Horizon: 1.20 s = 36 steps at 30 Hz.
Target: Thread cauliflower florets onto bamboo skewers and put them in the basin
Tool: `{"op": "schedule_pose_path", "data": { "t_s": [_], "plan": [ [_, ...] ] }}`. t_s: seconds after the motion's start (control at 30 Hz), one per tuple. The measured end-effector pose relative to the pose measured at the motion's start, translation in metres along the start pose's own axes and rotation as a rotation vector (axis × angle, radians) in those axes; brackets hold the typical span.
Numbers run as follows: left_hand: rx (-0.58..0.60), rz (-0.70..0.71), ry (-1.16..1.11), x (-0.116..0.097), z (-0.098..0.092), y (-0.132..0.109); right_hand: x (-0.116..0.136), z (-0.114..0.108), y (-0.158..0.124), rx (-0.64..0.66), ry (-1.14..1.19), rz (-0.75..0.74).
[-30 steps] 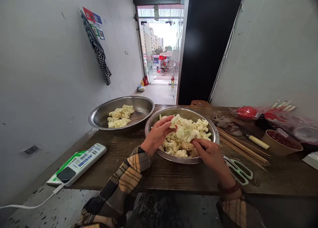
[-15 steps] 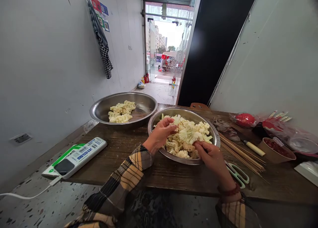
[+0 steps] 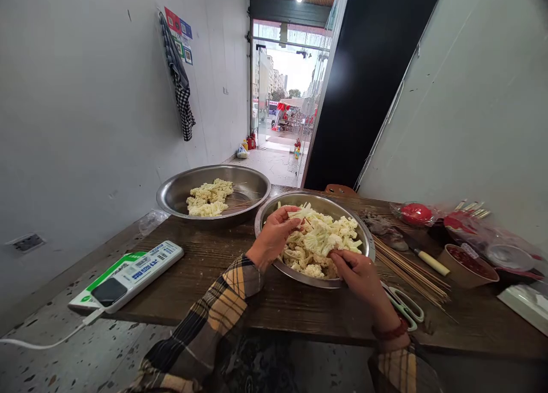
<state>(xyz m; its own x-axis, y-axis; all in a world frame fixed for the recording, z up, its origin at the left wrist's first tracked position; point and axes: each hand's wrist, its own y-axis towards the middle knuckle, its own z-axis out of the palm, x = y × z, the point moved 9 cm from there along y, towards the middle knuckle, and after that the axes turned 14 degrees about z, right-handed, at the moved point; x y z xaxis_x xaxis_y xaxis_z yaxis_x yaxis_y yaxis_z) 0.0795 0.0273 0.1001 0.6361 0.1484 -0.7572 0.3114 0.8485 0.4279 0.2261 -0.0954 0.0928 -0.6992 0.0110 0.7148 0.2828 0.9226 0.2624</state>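
Observation:
My left hand (image 3: 275,237) is closed over the left part of the near steel bowl (image 3: 371,250), pinching a pale cauliflower piece (image 3: 303,211); a thin stick seems to show beside it. With its fingers closed, my right hand (image 3: 357,276) holds a cauliflower floret (image 3: 321,237) by its right edge, above the bowl. Cut cauliflower (image 3: 310,263) fills the bowl beneath both hands. In the wider steel basin (image 3: 165,194) at the left lie more florets (image 3: 209,197) with thin skewers among them.
Right of the bowl lie bamboo skewers (image 3: 413,273), green-handled scissors (image 3: 406,307), a knife (image 3: 433,263) and a paper tub (image 3: 468,267) of red food. Plastic bags (image 3: 488,230) are behind. A white device (image 3: 145,276) with a cable lies at the left.
The view has tilted up slightly, so the bowls sit a little lower in the picture. Both hands keep their hold; the floret in my right hand has shifted slightly toward my left hand.

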Motion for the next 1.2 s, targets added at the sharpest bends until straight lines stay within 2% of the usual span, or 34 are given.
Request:
{"op": "schedule_pose_path", "data": {
  "t_s": [0.1, 0.3, 0.5, 0.8, 0.93, 1.2],
  "plan": [
    [0.0, 0.022, 0.003, -0.002, 0.0, 0.0, 0.002, -0.001, 0.0, -0.015, 0.002, -0.002],
    [-0.069, 0.081, 0.125, -0.005, -0.011, 0.001, 0.0, -0.001, 0.0, -0.018, 0.011, 0.002],
    [-0.048, 0.145, 0.262, -0.011, -0.011, 0.001, -0.003, 0.001, 0.0, 0.006, 0.042, 0.039],
    [-0.124, 0.094, 0.172, -0.011, -0.013, -0.001, 0.006, -0.003, -0.003, -0.001, 0.037, -0.008],
    [-0.099, 0.124, 0.237, -0.012, -0.012, 0.0, 0.006, -0.001, -0.002, 0.007, 0.028, -0.015],
    [-0.019, 0.282, 0.419, -0.026, -0.006, 0.001, 0.003, 0.0, -0.001, 0.008, 0.03, 0.002]
  ]
}}
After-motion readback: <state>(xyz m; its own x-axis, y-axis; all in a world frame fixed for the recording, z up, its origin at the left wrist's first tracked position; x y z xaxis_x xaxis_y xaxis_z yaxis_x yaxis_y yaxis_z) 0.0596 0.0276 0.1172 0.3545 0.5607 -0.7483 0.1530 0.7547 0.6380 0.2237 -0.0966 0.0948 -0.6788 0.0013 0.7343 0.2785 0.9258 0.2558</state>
